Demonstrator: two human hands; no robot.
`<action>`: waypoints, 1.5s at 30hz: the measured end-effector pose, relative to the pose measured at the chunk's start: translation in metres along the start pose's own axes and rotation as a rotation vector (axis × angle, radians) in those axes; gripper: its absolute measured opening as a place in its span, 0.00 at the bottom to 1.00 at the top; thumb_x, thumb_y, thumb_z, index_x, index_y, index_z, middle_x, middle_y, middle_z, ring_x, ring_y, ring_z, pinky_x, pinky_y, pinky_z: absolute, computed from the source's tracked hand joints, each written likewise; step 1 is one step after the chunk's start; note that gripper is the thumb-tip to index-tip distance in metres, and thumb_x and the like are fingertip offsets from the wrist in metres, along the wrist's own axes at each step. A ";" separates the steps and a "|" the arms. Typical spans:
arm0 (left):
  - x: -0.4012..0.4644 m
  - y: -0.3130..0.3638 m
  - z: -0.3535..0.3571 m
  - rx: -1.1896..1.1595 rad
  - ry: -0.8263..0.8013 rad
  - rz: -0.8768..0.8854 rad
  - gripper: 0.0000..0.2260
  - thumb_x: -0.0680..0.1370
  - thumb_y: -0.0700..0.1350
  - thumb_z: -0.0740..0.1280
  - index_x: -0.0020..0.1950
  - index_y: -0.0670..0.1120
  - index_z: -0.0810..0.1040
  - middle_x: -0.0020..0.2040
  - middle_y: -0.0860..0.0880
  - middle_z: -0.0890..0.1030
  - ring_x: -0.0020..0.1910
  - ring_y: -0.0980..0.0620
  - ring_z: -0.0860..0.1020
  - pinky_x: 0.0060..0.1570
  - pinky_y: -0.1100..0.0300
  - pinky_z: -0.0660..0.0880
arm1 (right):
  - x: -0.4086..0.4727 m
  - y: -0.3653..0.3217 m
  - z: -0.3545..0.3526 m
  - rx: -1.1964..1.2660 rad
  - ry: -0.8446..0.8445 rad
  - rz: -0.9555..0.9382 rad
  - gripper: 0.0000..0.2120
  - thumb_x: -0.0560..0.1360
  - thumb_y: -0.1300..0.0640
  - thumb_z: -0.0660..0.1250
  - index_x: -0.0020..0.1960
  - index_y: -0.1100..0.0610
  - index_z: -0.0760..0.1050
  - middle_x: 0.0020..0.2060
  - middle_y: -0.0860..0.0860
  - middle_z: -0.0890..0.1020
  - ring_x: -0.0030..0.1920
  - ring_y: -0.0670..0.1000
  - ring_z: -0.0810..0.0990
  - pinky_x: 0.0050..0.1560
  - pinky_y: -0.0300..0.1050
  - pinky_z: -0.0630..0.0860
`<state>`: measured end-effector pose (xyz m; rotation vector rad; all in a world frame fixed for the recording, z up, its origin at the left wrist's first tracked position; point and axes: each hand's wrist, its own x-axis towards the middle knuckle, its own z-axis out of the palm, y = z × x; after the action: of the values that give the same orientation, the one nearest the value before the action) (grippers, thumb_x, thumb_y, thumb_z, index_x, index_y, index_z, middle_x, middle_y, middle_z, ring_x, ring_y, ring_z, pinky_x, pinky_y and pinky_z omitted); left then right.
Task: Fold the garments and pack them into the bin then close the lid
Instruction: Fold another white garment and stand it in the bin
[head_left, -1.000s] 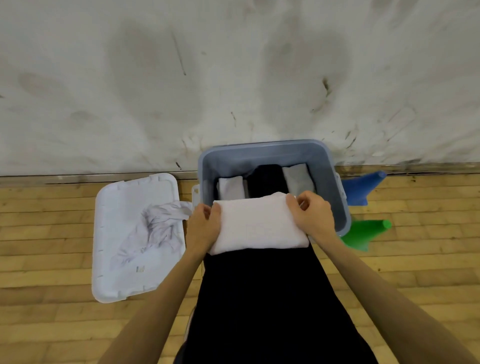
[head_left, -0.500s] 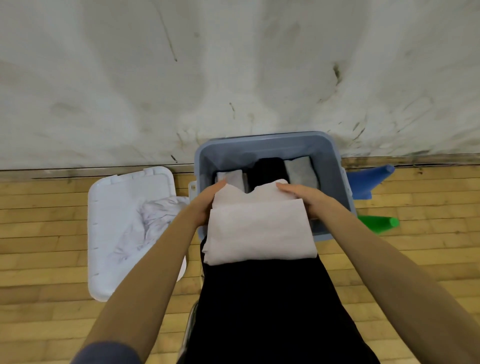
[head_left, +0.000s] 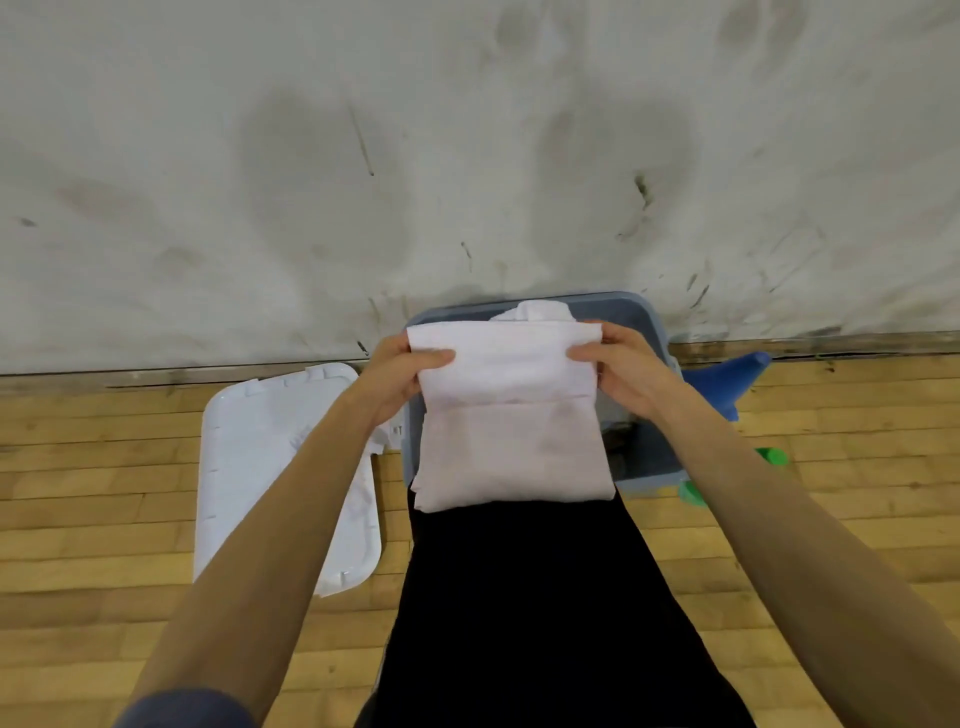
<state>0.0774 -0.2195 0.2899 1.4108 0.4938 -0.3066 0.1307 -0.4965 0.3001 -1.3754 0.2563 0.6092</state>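
Nearest the camera, black cloth (head_left: 524, 597) runs from the person's lap toward the bin; whether it is clothing worn or a garment waiting cannot be told.

Above it hangs the folded white garment (head_left: 511, 415), lifted by its top corners. The left hand (head_left: 400, 371) pinches the corner at 9 o'clock, the right hand (head_left: 621, 366) the corner at 3 o'clock, fingers of both closed on the fabric. The lower edge lies over the bin's near rim.

The grey-blue bin (head_left: 652, 470) stands directly behind the garment, largely hidden by it. The white lid (head_left: 260, 441) lies on the floor at 9 o'clock of the bin, off and apart from it. A blue cone (head_left: 730, 371) and a green cone (head_left: 774, 457) lie at 3 o'clock of the bin.

Assessment: the packing step is in hand; the lid is not yet fitted. The next move likely calls for lowering the garment into the bin without loosening its folds.
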 end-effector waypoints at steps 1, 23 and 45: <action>-0.011 0.002 0.000 0.020 0.005 0.029 0.14 0.74 0.33 0.71 0.58 0.41 0.80 0.49 0.48 0.85 0.47 0.52 0.84 0.42 0.60 0.80 | -0.010 0.000 0.000 -0.024 -0.005 -0.039 0.16 0.72 0.73 0.67 0.57 0.61 0.79 0.49 0.55 0.84 0.51 0.54 0.83 0.51 0.49 0.81; -0.130 -0.057 0.075 1.029 -0.052 0.680 0.23 0.75 0.60 0.67 0.69 0.55 0.71 0.70 0.51 0.70 0.69 0.50 0.66 0.72 0.54 0.60 | -0.138 0.102 -0.029 -0.594 -0.021 -0.498 0.19 0.72 0.75 0.61 0.41 0.54 0.83 0.56 0.47 0.82 0.59 0.36 0.77 0.63 0.28 0.67; -0.107 -0.036 0.091 0.857 -0.130 0.534 0.20 0.82 0.40 0.59 0.74 0.52 0.68 0.69 0.53 0.73 0.66 0.52 0.72 0.65 0.62 0.63 | -0.123 0.080 -0.030 -0.122 0.304 -0.266 0.18 0.78 0.72 0.58 0.43 0.57 0.82 0.46 0.54 0.84 0.50 0.53 0.82 0.55 0.44 0.79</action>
<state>-0.0194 -0.3238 0.3198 2.2646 -0.1756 -0.1701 -0.0084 -0.5506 0.2901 -1.5884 0.2773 0.1955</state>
